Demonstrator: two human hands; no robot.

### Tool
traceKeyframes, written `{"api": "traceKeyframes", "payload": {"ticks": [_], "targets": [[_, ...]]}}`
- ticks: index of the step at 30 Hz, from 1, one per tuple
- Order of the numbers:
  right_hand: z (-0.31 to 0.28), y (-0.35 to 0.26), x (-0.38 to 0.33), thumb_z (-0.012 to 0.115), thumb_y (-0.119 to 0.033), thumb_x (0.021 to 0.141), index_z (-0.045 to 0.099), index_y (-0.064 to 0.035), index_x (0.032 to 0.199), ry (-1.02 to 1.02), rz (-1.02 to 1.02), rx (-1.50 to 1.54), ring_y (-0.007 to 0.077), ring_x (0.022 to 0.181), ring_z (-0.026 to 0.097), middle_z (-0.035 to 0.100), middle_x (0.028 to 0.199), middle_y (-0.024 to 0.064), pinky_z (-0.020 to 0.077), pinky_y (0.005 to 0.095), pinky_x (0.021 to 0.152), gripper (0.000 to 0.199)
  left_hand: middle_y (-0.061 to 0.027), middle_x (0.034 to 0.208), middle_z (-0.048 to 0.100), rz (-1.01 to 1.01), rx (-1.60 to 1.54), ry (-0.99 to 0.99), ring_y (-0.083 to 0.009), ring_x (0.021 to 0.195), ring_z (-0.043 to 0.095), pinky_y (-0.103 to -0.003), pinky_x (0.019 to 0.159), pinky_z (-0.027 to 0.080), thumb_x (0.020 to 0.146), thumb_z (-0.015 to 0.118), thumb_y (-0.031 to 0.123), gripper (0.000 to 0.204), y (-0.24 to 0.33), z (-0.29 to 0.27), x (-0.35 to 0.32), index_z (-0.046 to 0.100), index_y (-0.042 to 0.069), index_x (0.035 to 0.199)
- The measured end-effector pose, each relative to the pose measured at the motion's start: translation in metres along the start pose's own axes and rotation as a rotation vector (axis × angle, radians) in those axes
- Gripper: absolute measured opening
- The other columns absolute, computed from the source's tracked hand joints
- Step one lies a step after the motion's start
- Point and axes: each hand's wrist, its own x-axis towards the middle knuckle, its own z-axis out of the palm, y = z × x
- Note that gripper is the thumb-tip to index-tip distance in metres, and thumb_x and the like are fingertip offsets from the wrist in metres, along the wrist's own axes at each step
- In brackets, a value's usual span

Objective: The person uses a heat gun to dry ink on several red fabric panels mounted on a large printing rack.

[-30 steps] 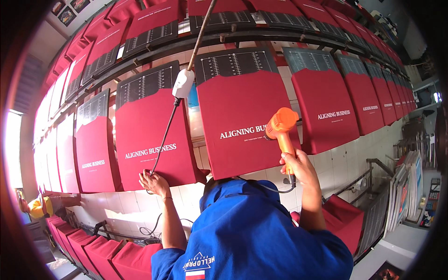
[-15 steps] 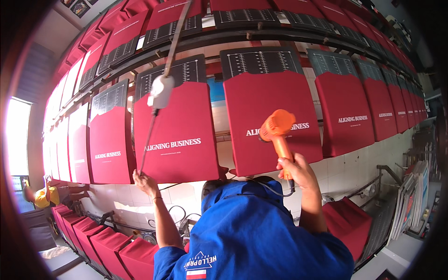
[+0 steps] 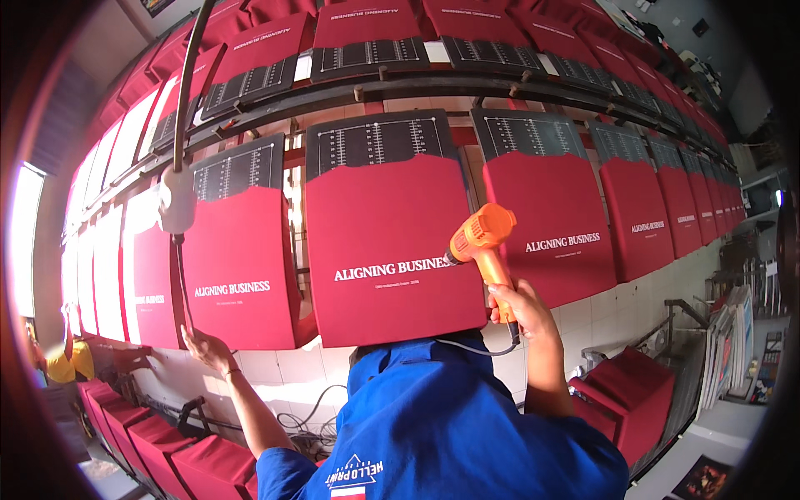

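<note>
My right hand point(image 3: 529, 312) is closed round the handle of an orange heat gun point(image 3: 483, 242). Its dark nozzle points left, by the right end of white lettering on a red fabric piece point(image 3: 387, 212). That fabric covers most of a dark flat board point(image 3: 379, 142) with white ruler marks, directly before me. To the left, my left hand point(image 3: 210, 350) pinches a thin dark cord point(image 3: 185, 287). The cord runs up to a white socket block point(image 3: 177, 202) hanging from a strap-like overhead cable point(image 3: 187, 75). A grey lead hangs from the gun's handle.
More boards with red fabric point(image 3: 550, 225) stand in a long row to both sides. Behind a dark rail point(image 3: 358, 93) runs a second row. Red-covered boards point(image 3: 162, 442) sit behind me, a person in yellow point(image 3: 71, 360) at far left, stacked panels point(image 3: 725, 342) at right.
My left hand, the cord and the socket block have moved left. The heat gun has turned, so its nozzle shows toward the left. The boards sit differently in view.
</note>
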Motion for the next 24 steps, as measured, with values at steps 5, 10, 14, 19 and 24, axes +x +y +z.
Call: {"api": "traceKeyframes", "payload": {"ticks": [5,10,14,19,24], "targets": [[0.032,0.009,-0.005,0.066,-0.027,0.086,0.053,-0.0018,0.100,0.088,-0.009,0.049,0.0116,0.057,0.058,0.056,0.071,0.0036,0.0495,0.0256,0.052,0.032,-0.0201,0.134,0.052,-0.095,0.129,-0.070,-0.0372,0.126,0.046,-0.046,0.105,0.036,0.099,0.042,0.029,0.042,-0.083,0.044,-0.005,0.052,0.002,0.129],[0.052,0.020,-0.006,0.064,-0.025,0.087,0.055,-0.0021,0.099,0.167,-0.066,0.058,0.0121,0.057,0.058,0.057,0.072,0.0042,0.0494,0.0260,0.052,0.028,-0.0203,0.137,0.048,-0.224,0.298,-0.126,-0.0355,0.134,0.038,-0.049,0.105,0.034,0.098,0.041,0.029,0.040,-0.117,0.079,-0.013,0.053,0.003,0.126],[0.059,0.018,-0.009,0.063,-0.025,0.089,0.056,-0.0023,0.099,0.233,-0.028,0.080,0.0124,0.057,0.058,0.057,0.071,0.0037,0.0492,0.0264,0.053,0.026,-0.0213,0.139,0.046,-0.250,0.172,-0.084,-0.0342,0.138,0.032,-0.052,0.106,0.031,0.098,0.038,0.029,0.043,-0.119,0.092,-0.016,0.051,0.003,0.129],[0.069,0.025,-0.005,0.062,-0.025,0.090,0.056,-0.0029,0.098,0.289,-0.073,0.067,0.0126,0.056,0.058,0.056,0.071,0.0030,0.0489,0.0265,0.052,0.024,-0.0176,0.130,0.055,-0.087,0.111,-0.087,-0.0365,0.130,0.042,-0.050,0.104,0.036,0.097,0.040,0.028,0.042,-0.118,0.089,-0.012,0.057,0.000,0.122],[0.078,0.030,-0.002,0.062,-0.024,0.090,0.058,-0.0031,0.096,0.318,-0.095,0.066,0.0128,0.056,0.058,0.056,0.070,0.0030,0.0488,0.0267,0.052,0.022,-0.0188,0.125,0.058,-0.125,0.175,-0.064,-0.0377,0.127,0.044,-0.048,0.103,0.038,0.097,0.037,0.030,0.043,-0.124,0.092,-0.014,0.060,-0.001,0.117]]}}
